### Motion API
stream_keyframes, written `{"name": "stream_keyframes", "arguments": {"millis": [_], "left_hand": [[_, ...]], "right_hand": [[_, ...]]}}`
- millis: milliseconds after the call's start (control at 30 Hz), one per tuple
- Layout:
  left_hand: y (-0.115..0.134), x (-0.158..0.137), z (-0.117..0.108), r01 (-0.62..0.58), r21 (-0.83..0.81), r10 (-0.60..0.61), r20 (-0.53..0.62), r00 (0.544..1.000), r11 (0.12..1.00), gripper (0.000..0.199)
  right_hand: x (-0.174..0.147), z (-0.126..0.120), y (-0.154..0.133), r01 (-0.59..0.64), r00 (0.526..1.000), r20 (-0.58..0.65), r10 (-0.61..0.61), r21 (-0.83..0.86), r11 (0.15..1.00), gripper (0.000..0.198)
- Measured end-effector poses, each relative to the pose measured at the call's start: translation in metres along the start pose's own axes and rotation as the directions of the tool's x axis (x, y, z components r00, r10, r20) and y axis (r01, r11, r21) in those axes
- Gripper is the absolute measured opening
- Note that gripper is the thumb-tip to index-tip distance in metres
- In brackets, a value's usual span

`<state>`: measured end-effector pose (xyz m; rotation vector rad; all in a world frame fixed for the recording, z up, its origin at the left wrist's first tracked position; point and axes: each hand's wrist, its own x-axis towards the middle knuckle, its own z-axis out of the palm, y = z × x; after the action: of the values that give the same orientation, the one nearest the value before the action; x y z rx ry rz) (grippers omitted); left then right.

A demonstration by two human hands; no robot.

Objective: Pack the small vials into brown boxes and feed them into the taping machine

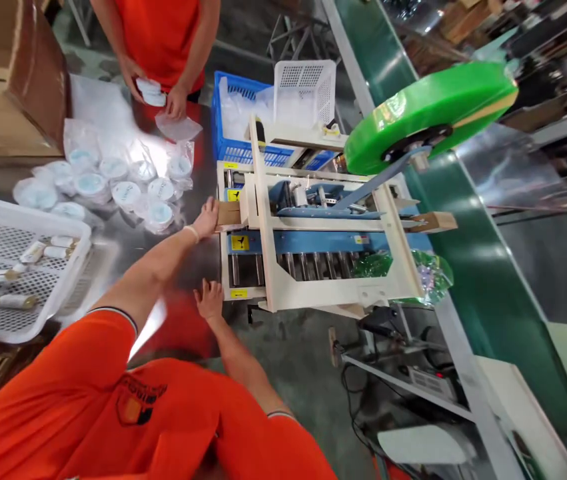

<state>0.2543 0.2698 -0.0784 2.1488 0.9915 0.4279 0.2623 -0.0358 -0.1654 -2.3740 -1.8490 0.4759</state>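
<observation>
Two bare hands are at the near end of a taping machine [308, 240]. The left hand [206, 219] is on the end of a small cardboard box [228, 213], which sits just to the right of its fingers, at the mouth of the machine. One cannot tell if the left hand is clamped on the box or only pressing it. The right hand [210, 300], nearer the body, has its fingers apart and holds nothing.

Between the two hands there is open room on the shiny metal table [198, 257]. The table's edge runs along the machine, close to the right hand, and past that hand the gray floor [288, 353] shows. To the left of the left hand, round packs in clear bags [126, 193] crowd the tabletop, so there is less room there. Farther left is the rim of a white plastic basket [28, 212].

The far end of the small box is hidden inside the machine. Well to the right of the left hand, a big green tape roll [388, 123] covers part of a green conveyor belt [513, 293]. Beyond the left hand, a co-worker [158, 40] is cut off at the top. The print on the packs is too small to read.
</observation>
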Motion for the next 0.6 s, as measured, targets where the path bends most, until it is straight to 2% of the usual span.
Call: {"name": "stream_keyframes", "arguments": {"millis": [100, 133, 200, 267, 333, 400, 433, 467, 500, 533, 567, 600], "left_hand": [[0.030, 0.024, 0.030, -0.044, -0.286, 0.044, -0.008, 0.999, 0.957, 0.120], [0.038, 0.019, 0.037, -0.056, -0.383, 0.044, -0.040, 0.998, 0.922, 0.115], [0.049, -0.013, 0.040, -0.092, -0.532, 0.032, -0.122, 0.992, 0.842, 0.103], [0.051, -0.071, 0.028, -0.157, -0.511, 0.060, -0.201, 0.978, 0.845, 0.094], [0.046, -0.149, 0.000, -0.206, -0.339, 0.119, -0.260, 0.958, 0.918, 0.086], [0.040, -0.236, -0.039, -0.132, -0.119, 0.087, -0.328, 0.941, 0.984, 0.076], [0.037, -0.281, -0.061, -0.032, -0.027, 0.019, -0.392, 0.920, 0.999, 0.072], [0.034, -0.326, -0.084, 0.093, 0.042, -0.062, -0.473, 0.879, 0.995, 0.067], [0.031, -0.370, -0.107, 0.230, 0.088, -0.142, -0.564, 0.814, 0.969, 0.063], [0.028, -0.414, -0.130, 0.375, 0.106, -0.217, -0.660, 0.719, 0.921, 0.059], [0.025, -0.457, -0.150, 0.518, 0.094, -0.280, -0.753, 0.596, 0.850, 0.058], [0.023, -0.497, -0.167, 0.650, 0.053, -0.325, -0.833, 0.448, 0.758, 0.057]], "right_hand": [[0.001, 0.001, 0.003, 0.019, 1.000, 0.002, -0.019, 0.017, 1.000, 0.049], [0.003, 0.001, 0.003, 0.021, 1.000, 0.002, -0.021, 0.022, 1.000, 0.049], [0.005, -0.002, 0.004, 0.020, 1.000, -0.011, -0.020, 0.031, 0.999, 0.048], [0.004, -0.004, 0.005, 0.029, 0.999, -0.045, -0.027, 0.043, 0.999, 0.046], [0.002, -0.008, 0.009, 0.047, 0.995, -0.095, -0.041, 0.067, 0.997, 0.043], [0.002, -0.013, 0.011, 0.047, 0.988, -0.151, -0.031, 0.109, 0.993, 0.038], [0.005, -0.017, 0.010, 0.042, 0.985, -0.172, -0.018, 0.141, 0.989, 0.035], [0.010, -0.022, 0.005, 0.047, 0.983, -0.184, -0.013, 0.182, 0.982, 0.032], [0.018, -0.028, -0.005, 0.076, 0.981, -0.189, -0.032, 0.231, 0.970, 0.030], [0.027, -0.035, -0.022, 0.136, 0.978, -0.191, -0.083, 0.285, 0.949, 0.029], [0.036, -0.043, -0.046, 0.226, 0.967, -0.194, -0.166, 0.343, 0.912, 0.030], [0.044, -0.051, -0.077, 0.334, 0.941, -0.198, -0.275, 0.401, 0.853, 0.030]]}}
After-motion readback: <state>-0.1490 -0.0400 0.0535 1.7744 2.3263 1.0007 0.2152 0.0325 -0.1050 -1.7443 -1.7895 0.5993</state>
